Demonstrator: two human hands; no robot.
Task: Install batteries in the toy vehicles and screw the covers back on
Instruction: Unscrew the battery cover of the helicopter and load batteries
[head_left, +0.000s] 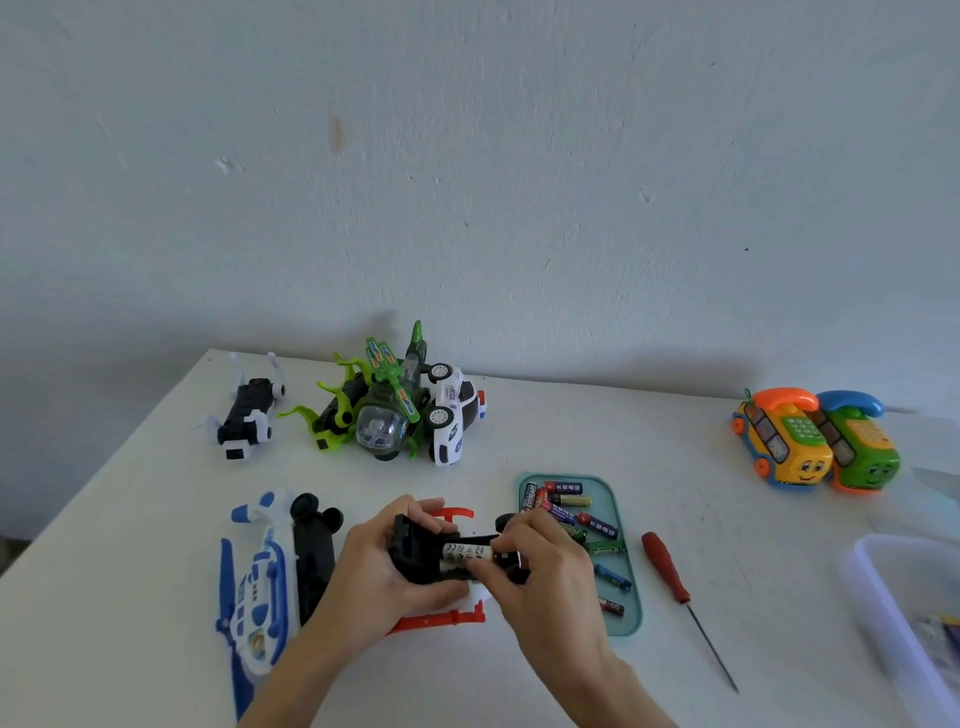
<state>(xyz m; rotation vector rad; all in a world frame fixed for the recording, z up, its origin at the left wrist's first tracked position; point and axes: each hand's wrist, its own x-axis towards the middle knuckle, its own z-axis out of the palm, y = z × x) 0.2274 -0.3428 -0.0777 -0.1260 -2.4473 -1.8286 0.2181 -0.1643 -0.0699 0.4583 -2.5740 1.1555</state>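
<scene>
My left hand (387, 566) grips an upturned red and white toy vehicle (447, 616) by its black underside, with the battery bay facing up. A white battery (465, 551) lies in that bay, and a second one sits just below it. My right hand (540, 577) pinches the right end of the white battery with thumb and fingertips. A teal tray (626, 621) holding several loose batteries lies just right of my hands. A red-handled screwdriver (670, 571) rests on the white table (571, 426) beyond the tray.
A blue and white toy plane (257, 587) lies on its side at the left, black base showing. At the back stand a black and white toy (249, 415), a green helicopter (379, 410) and a police car (454, 415). Two toy phones (815, 444) sit far right, a clear bin (904, 613) at the right edge.
</scene>
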